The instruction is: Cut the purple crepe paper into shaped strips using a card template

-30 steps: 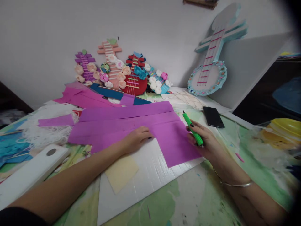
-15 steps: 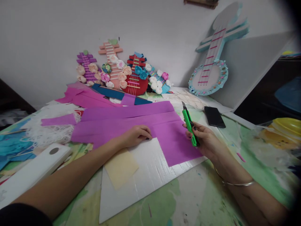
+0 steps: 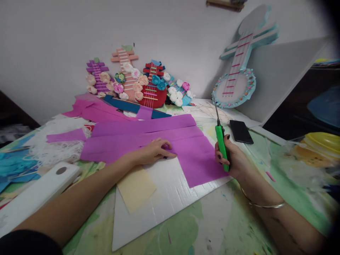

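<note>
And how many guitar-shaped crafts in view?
5. Left to right along the back: purple one, peach one, red one, small blue one, then a large pale-blue one standing apart at right. Others may be hidden behind the clustered four.

No readable text, no legible labels, brands or numbers

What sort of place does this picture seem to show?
Probably a craft workspace: decorated model string instruments stand along the wall, purple sheets are spread over the table, and the right hand holds a green utility knife.
</note>
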Action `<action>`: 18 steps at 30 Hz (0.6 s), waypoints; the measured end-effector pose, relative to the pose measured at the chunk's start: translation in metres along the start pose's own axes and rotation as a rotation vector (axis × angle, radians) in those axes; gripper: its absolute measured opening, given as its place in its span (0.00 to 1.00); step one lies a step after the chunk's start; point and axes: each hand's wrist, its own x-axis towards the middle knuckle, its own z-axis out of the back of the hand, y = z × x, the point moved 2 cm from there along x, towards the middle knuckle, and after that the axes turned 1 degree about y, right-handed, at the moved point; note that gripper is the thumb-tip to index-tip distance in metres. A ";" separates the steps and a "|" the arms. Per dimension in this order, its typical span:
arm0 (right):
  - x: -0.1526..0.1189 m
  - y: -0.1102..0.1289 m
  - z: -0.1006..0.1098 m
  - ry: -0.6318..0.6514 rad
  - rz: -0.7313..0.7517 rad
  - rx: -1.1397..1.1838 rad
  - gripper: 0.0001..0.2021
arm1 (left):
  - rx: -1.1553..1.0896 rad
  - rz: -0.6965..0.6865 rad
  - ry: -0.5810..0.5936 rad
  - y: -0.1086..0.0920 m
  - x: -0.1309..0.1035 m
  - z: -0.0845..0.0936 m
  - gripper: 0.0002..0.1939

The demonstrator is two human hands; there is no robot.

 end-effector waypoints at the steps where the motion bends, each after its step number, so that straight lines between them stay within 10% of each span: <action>1: 0.000 0.000 0.000 0.000 0.002 -0.039 0.25 | 0.000 0.004 0.005 0.000 0.000 0.000 0.20; 11: 0.006 -0.002 0.003 0.034 0.323 -0.865 0.17 | -0.282 0.036 0.009 0.004 -0.003 0.009 0.25; 18: 0.008 0.016 0.017 0.185 0.505 -1.381 0.10 | -0.558 0.252 -0.344 0.024 -0.016 0.013 0.11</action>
